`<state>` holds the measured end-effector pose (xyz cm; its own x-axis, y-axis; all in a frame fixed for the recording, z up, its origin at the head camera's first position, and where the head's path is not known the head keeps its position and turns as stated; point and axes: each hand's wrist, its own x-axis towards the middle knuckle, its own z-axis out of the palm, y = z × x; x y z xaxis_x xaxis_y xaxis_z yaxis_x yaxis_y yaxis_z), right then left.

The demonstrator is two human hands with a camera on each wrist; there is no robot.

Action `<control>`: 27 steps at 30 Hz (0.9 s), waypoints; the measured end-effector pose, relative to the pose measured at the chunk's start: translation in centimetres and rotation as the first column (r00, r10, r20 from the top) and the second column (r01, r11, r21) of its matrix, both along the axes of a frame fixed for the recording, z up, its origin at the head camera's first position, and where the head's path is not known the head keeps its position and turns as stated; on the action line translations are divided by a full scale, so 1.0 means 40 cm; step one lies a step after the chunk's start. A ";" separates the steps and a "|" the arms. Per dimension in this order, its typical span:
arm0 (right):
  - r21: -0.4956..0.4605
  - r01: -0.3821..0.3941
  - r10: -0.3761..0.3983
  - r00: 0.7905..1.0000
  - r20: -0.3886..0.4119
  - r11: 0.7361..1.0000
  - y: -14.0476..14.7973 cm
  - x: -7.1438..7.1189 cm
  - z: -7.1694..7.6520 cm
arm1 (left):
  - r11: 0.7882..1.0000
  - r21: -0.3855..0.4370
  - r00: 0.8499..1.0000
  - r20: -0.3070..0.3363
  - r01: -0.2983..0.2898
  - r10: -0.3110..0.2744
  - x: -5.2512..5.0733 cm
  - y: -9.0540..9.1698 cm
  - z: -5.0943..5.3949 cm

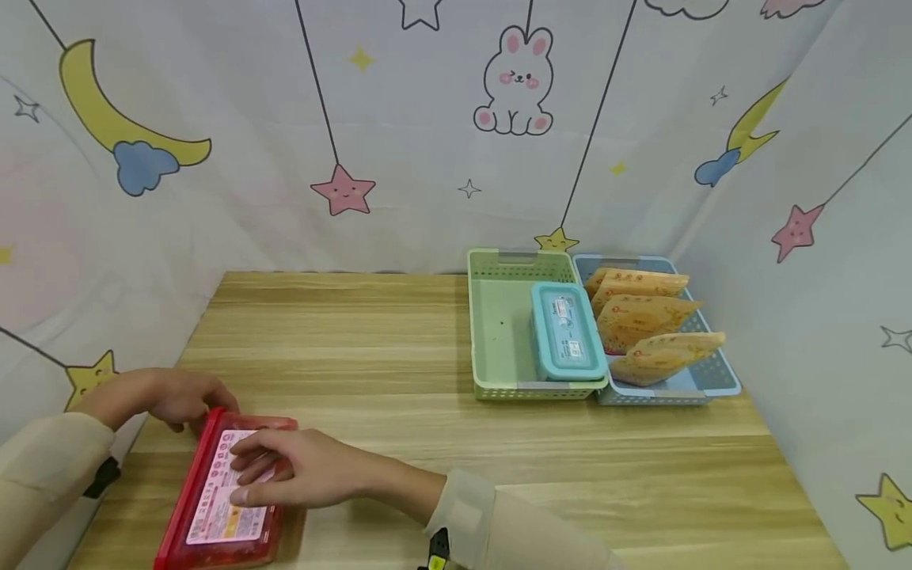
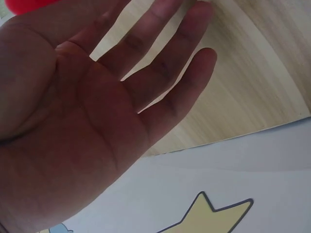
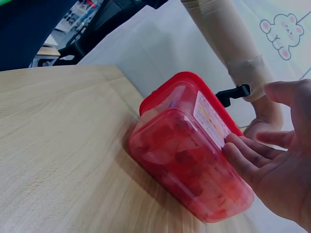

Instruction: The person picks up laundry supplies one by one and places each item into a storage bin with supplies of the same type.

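Note:
A red translucent plastic box point(image 3: 187, 162) lies on its side at the table's left front, its red lid point(image 1: 187, 492) facing left and a pink-and-white label point(image 1: 221, 507) on the upper side. Red pieces show dimly through its wall. My left hand point(image 1: 187, 400) is by the lid's far end; in the left wrist view its fingers are spread and loosely bent, the palm bare. Above the label is my right hand point(image 1: 308, 469), fingers slightly bent. Its fingertips point(image 3: 232, 141) are at the label side in the right wrist view; whether they press on it I cannot tell.
A green basket point(image 1: 492, 340) at the back right holds a light-blue lidded container point(image 1: 570, 332). Beside it, a blue basket point(image 1: 720, 372) holds several tan packets point(image 1: 634, 321) standing up. Patterned white cloth point(image 1: 420, 119) borders the wooden table point(image 1: 399, 340) behind and at both sides.

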<state>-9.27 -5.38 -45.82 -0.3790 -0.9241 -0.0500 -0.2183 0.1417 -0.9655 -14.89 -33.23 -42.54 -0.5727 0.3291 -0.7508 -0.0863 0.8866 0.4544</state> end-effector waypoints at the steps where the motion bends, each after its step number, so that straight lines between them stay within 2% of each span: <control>1: -0.003 0.007 -0.007 1.000 -0.017 1.000 0.001 -0.001 0.000 | 1.000 0.003 1.000 0.005 0.003 -0.003 0.000 0.001 0.004; 5: -0.023 0.050 -0.052 0.996 -0.076 0.998 0.012 -0.011 0.004 | 1.000 0.007 0.999 0.009 0.030 -0.030 -0.008 0.009 0.025; 9: -0.015 0.089 -0.090 0.989 -0.115 0.996 0.023 -0.020 0.013 | 0.997 -0.003 0.997 -0.020 0.073 -0.074 -0.014 0.023 0.045; 17: 0.003 0.094 -0.093 0.991 -0.092 0.996 0.033 -0.016 0.016 | 0.993 -0.005 0.990 -0.074 0.121 -0.121 -0.007 0.050 0.063; 23: 0.053 0.191 -0.183 0.974 -0.137 0.980 0.043 -0.004 0.031 | 0.989 -0.007 0.983 -0.114 0.147 -0.147 -0.010 0.070 0.076; 25: 0.067 0.226 -0.218 0.970 -0.109 0.972 0.046 0.002 0.038 | 0.990 0.001 0.983 -0.114 0.142 -0.141 -0.010 0.076 0.077; 27: 0.065 0.247 -0.246 0.969 -0.021 0.967 0.049 0.010 0.041 | 0.991 0.013 0.985 -0.115 0.132 -0.130 -0.007 0.082 0.076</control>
<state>-8.89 -3.43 -44.19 -0.5958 -0.7966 -0.1019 -0.1811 0.2568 -0.9493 -15.16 -29.94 -39.50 -0.6047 0.4215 -0.6757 0.0835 0.8773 0.4726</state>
